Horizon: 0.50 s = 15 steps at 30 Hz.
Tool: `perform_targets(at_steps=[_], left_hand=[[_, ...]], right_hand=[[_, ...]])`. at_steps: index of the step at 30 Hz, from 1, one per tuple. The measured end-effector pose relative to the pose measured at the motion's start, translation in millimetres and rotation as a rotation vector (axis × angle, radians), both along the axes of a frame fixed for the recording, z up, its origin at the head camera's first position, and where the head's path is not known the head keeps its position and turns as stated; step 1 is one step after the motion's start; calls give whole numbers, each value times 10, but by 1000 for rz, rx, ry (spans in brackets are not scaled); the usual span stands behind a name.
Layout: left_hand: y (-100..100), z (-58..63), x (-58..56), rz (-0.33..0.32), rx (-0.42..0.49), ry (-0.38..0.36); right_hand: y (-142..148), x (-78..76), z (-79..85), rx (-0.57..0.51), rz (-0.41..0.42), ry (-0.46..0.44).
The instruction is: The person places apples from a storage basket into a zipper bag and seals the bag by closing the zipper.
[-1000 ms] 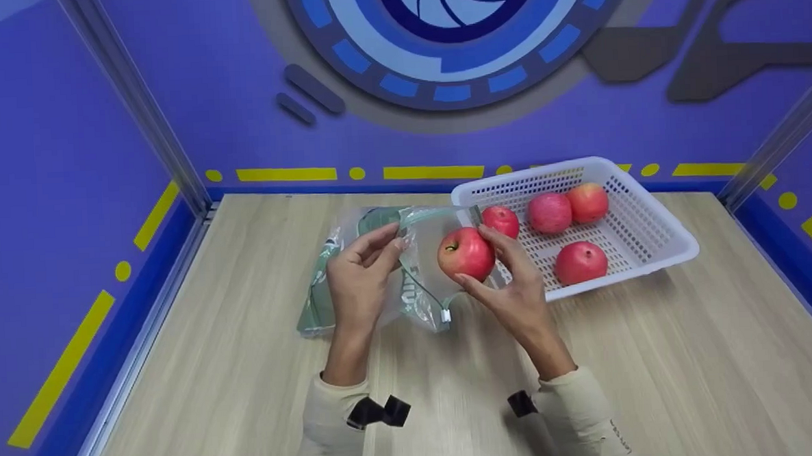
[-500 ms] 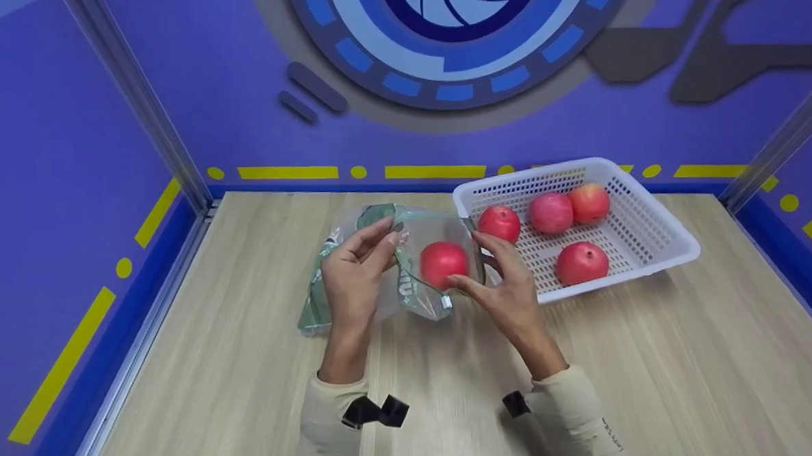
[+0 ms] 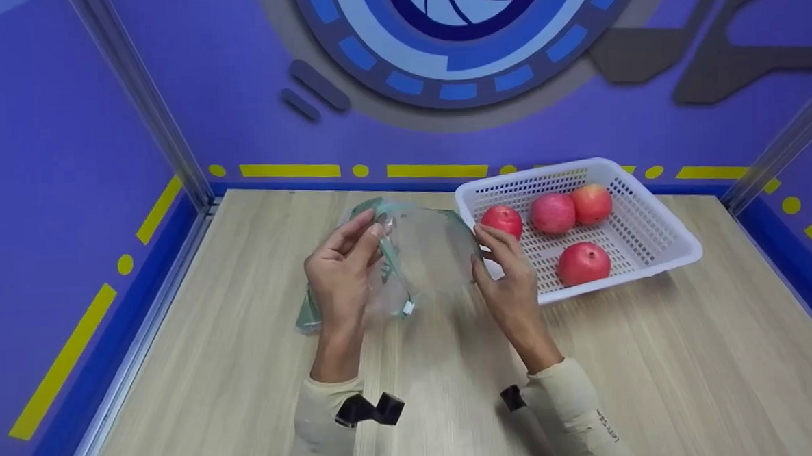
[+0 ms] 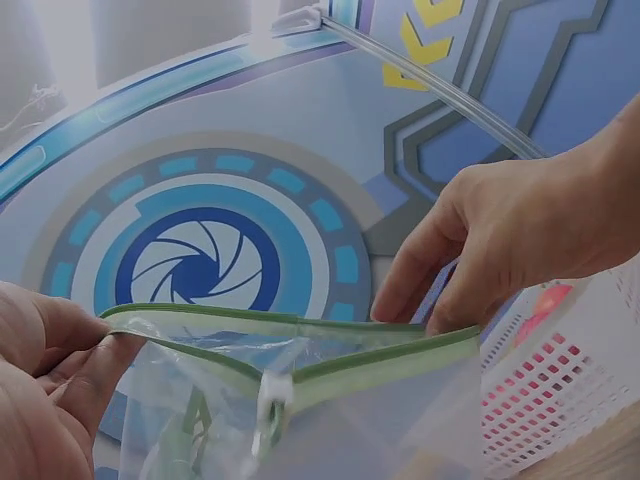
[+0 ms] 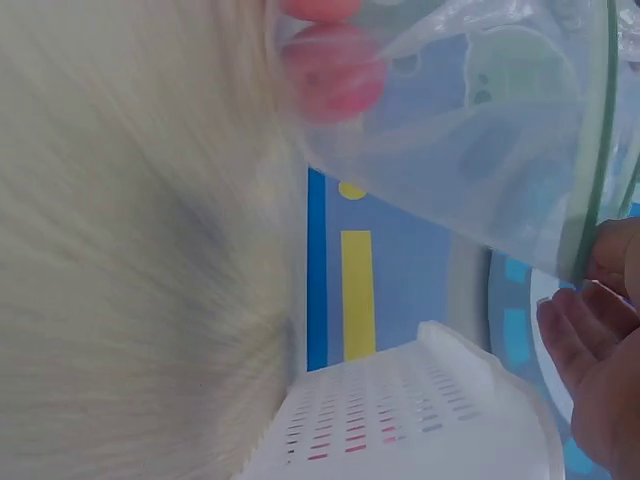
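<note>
A clear zip bag (image 3: 434, 247) with green edging hangs between both hands, its mouth spread apart in the left wrist view. My left hand (image 3: 340, 279) pinches one end of the rim between thumb and fingers. At the opposite end, my right hand (image 3: 508, 288) pinches the green-edged corner. A white slider (image 3: 408, 307) sits on the bag's zip. Through the plastic in the right wrist view, red apples (image 5: 335, 75) show low in the bag. The head view shows none of these apples, as the folded bag and left hand cover that part.
Right of the bag stands a white perforated basket (image 3: 684, 247). It holds several apples, among them a red apple (image 3: 584, 263) at the front and a yellowish-red apple (image 3: 591, 203) at the back. Blue-purple panels (image 3: 402, 139) enclose the wooden table (image 3: 213, 373).
The apple in my right hand has gone into the bag and been let go. The right hand now pinches the bag's rim, and the left hand has shifted slightly left.
</note>
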<state>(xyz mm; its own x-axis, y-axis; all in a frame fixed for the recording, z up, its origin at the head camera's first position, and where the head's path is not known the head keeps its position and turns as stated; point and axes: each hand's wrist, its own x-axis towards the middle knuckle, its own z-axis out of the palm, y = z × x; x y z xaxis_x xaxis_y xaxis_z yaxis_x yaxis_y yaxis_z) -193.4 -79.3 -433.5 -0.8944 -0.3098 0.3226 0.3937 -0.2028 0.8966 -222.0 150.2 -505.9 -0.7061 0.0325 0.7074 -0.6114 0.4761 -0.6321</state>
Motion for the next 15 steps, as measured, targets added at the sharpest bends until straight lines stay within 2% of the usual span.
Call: perform_targets(at_steps=[4,10,13,15], left_hand=[[-22,35,14,30,9,7],[-40,72,37,49,12,41],[-36,72,57,43,-18,27],[-29,58,62,47,-70,5]], right_hand=[[17,6,8,-37,-23,-38],[63,-11,92,-115,-5,-80],[78,-24,135,-134,1,-91],[88,-34,156,-131,6,-104]])
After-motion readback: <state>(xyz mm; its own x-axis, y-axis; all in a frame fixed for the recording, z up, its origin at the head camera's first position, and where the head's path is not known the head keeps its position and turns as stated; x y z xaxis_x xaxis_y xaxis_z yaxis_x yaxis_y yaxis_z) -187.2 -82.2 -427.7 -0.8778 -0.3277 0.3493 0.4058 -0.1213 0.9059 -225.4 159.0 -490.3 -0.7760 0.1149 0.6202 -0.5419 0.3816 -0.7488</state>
